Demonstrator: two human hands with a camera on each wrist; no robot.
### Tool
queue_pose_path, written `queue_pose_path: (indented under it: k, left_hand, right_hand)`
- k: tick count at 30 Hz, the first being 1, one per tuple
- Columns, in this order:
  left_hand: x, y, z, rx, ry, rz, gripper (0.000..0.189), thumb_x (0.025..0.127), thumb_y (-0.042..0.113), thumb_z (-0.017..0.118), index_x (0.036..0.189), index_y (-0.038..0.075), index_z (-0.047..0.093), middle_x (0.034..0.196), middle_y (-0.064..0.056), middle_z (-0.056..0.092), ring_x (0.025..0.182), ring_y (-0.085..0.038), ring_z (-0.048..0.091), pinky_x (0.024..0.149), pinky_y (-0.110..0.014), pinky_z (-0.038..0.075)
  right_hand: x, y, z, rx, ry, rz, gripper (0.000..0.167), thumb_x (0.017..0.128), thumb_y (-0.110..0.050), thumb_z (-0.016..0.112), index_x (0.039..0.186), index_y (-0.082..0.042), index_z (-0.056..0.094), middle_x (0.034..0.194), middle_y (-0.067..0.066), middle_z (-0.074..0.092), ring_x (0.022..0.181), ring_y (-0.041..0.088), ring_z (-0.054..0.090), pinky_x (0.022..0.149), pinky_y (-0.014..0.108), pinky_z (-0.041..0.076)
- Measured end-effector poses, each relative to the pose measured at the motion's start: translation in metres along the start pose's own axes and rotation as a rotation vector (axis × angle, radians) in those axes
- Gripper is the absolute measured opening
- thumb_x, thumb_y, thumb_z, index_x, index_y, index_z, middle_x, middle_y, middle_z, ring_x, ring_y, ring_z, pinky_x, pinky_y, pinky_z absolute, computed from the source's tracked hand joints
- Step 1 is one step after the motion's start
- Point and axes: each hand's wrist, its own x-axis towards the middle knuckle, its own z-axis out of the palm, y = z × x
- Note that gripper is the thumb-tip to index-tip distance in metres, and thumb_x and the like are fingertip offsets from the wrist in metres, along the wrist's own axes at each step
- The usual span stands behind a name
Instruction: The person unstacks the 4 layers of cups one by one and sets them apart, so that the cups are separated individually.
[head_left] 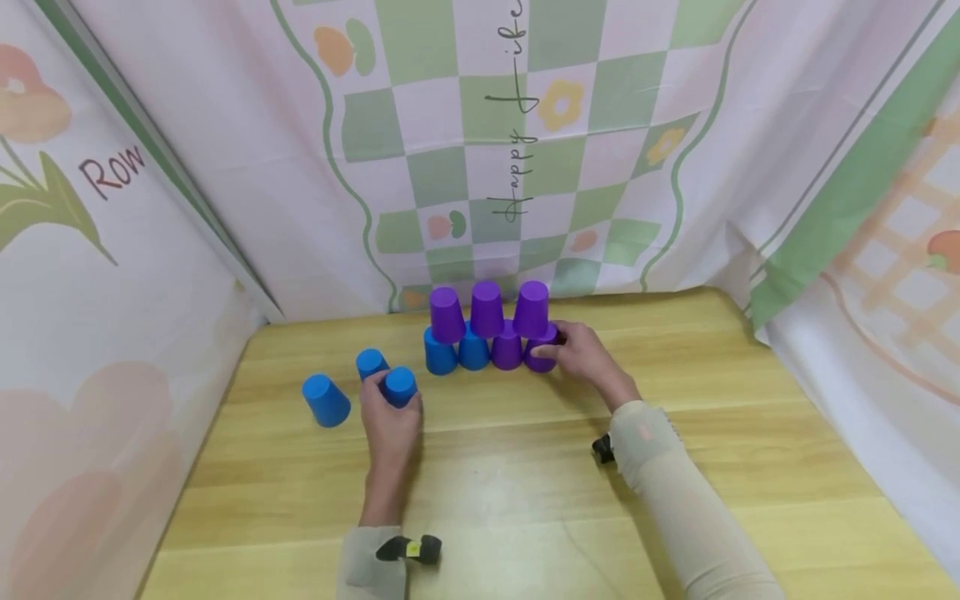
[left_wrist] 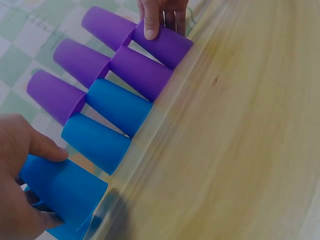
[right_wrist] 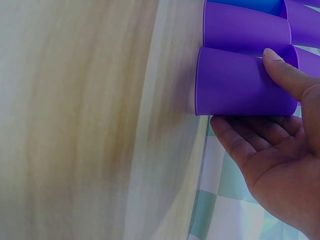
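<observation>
My left hand [head_left: 390, 429] grips an upside-down blue cup [head_left: 401, 385], thumb on one side and fingers on the other. Just behind it is a second blue cup [head_left: 371, 363], partly hidden. At the back, two blue cups and two purple cups stand upside down in a row, with three purple cups [head_left: 487, 310] bridging them on top. My right hand [head_left: 588, 358] holds the rightmost lower purple cup [right_wrist: 245, 82] between thumb and fingers. In the left wrist view the held blue cup [left_wrist: 65, 190] sits beside the row's end blue cup [left_wrist: 95, 142], with a gap between.
Another upside-down blue cup [head_left: 327, 401] stands at the left on the wooden table [head_left: 495, 500]. A patterned cloth [head_left: 495, 150] hangs right behind the stacked cups, and cloth walls flank both sides. Black wrist straps [head_left: 411, 548] are on the sleeves.
</observation>
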Motion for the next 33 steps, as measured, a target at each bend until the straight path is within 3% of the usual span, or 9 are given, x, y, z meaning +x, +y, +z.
queue_pose_path:
  k: [19, 33]
  left_hand:
    - [0.0006, -0.0031, -0.0037, 0.002, 0.015, -0.046, 0.057, 0.093, -0.001, 0.071, 0.143, -0.002, 0.044, 0.150, -0.023, 0.047, 0.147, -0.043, 0.042, 0.123, -0.067, 0.031]
    - [0.0002, -0.0046, -0.0033, 0.014, 0.014, -0.047, 0.058, 0.093, -0.001, 0.069, 0.145, -0.002, 0.043, 0.151, -0.022, 0.046, 0.147, -0.043, 0.041, 0.123, -0.068, 0.031]
  right_hand:
    - [0.0008, 0.0009, 0.0007, 0.011, -0.002, 0.005, 0.043, 0.095, -0.029, 0.079, 0.128, -0.003, 0.069, 0.119, 0.018, 0.074, 0.109, 0.034, 0.070, 0.098, 0.051, 0.058]
    - [0.0008, 0.0002, 0.0002, -0.004, -0.003, 0.000, 0.043, 0.096, -0.028, 0.078, 0.128, -0.002, 0.069, 0.119, 0.019, 0.074, 0.109, 0.034, 0.070, 0.099, 0.051, 0.057]
